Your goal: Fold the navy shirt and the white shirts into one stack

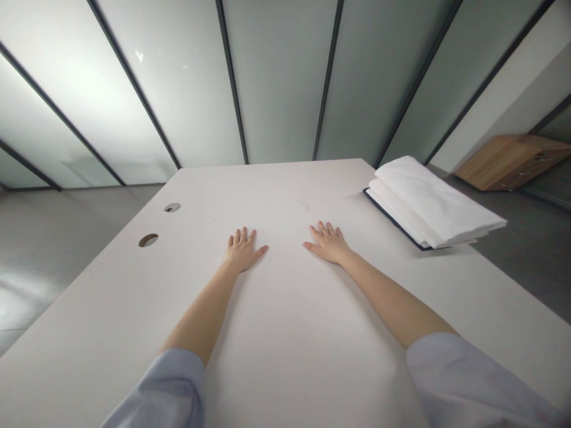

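Both arms reach forward over a white table (276, 333). My left hand (243, 249) lies palm down on the tabletop, left of the middle, fingers spread and thumb pointing inward. Level with it, my right hand (329, 244) also rests flat on the table with its fingers apart. Neither one holds anything. To the right of my right hand, a thick stack of folded white cloth or paper (432, 199) lies by the table's right edge; which material it is I cannot tell. A dark, thin board or cover (392, 220) shows beneath the stack.
Two round cable holes sit near the table's left edge: an uncovered hole (148, 240) and one with a grey cap (172, 207). Frosted glass panels (285, 83) stand behind the far edge. A wooden cabinet (508, 160) is on the floor at the right.
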Motion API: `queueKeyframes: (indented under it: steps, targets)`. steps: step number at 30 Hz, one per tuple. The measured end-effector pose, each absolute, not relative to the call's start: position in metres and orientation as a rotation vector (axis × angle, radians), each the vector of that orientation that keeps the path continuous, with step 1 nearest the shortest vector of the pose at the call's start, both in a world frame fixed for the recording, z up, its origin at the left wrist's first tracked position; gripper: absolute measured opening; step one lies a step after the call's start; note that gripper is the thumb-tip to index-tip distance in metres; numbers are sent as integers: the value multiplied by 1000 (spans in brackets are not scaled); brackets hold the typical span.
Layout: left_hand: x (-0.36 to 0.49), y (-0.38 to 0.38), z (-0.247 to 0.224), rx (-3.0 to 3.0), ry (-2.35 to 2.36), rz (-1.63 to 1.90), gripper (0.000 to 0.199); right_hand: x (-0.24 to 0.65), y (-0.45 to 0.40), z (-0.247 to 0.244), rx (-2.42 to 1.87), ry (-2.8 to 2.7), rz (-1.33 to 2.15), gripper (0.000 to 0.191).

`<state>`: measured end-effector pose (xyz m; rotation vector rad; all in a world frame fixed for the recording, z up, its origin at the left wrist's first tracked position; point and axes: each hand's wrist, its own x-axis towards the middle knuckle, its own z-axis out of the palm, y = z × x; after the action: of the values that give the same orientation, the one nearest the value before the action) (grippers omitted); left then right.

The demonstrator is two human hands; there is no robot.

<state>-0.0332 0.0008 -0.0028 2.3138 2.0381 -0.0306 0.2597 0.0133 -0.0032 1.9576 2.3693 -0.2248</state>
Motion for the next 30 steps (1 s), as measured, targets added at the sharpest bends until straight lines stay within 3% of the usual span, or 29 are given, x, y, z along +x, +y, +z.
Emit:
queueKeyframes:
  steps: [30]
  targets:
    - [-33,3,0,2296,2035,-70,87,259,14,0,1961,2375,-211,86]
